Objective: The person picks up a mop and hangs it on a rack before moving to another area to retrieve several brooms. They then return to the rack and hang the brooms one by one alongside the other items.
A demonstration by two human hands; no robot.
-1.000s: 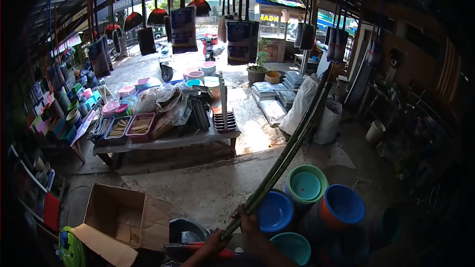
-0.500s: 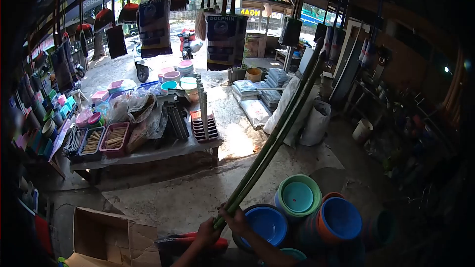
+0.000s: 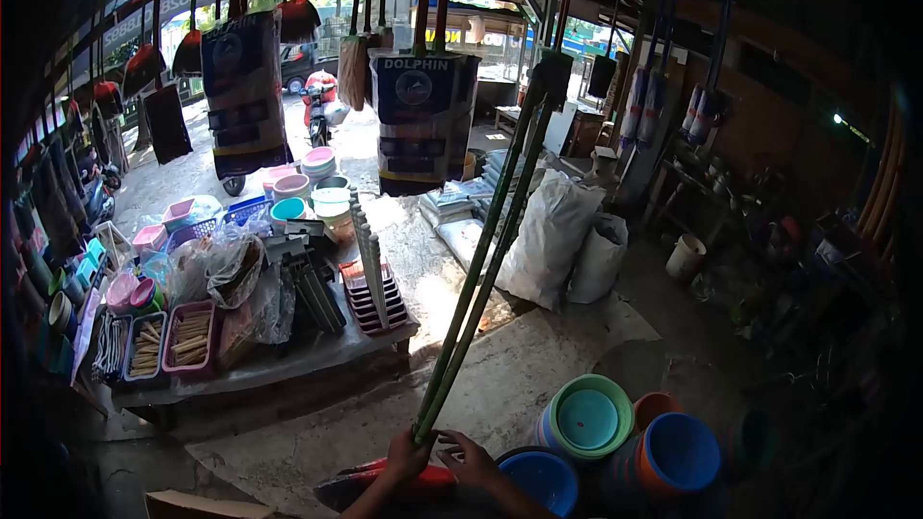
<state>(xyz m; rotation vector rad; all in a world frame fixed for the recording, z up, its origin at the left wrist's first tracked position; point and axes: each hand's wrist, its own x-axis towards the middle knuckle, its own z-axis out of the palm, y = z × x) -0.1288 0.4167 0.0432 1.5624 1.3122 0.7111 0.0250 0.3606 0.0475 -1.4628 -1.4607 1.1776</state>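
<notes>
Two long green poles [image 3: 468,309] slant up and away from me, their upper ends overlapping a dark hanging piece in this view. My left hand [image 3: 408,455] is wrapped round their lower ends. Just right of the poles, my right hand [image 3: 468,461] holds nothing, its fingers loosely bent and apart. Below my hands lies a red and black item [image 3: 351,487], partly hidden by my left forearm. A blue basin [image 3: 540,482] stands close by my right forearm.
Stacked green tubs [image 3: 620,404] and a blue bucket [image 3: 682,452] stand at right. A low table [image 3: 288,375] at left carries baskets, wooden sticks and plastic-wrapped goods. Brooms and Dolphin packs [image 3: 423,120] hang overhead. White sacks [image 3: 543,240] stand beyond. A cardboard flap [image 3: 207,505] shows at bottom left.
My right hand has let go of the poles and moved slightly right. The poles now stand steeper, and the view has shifted, leaving only an edge of the cardboard box.
</notes>
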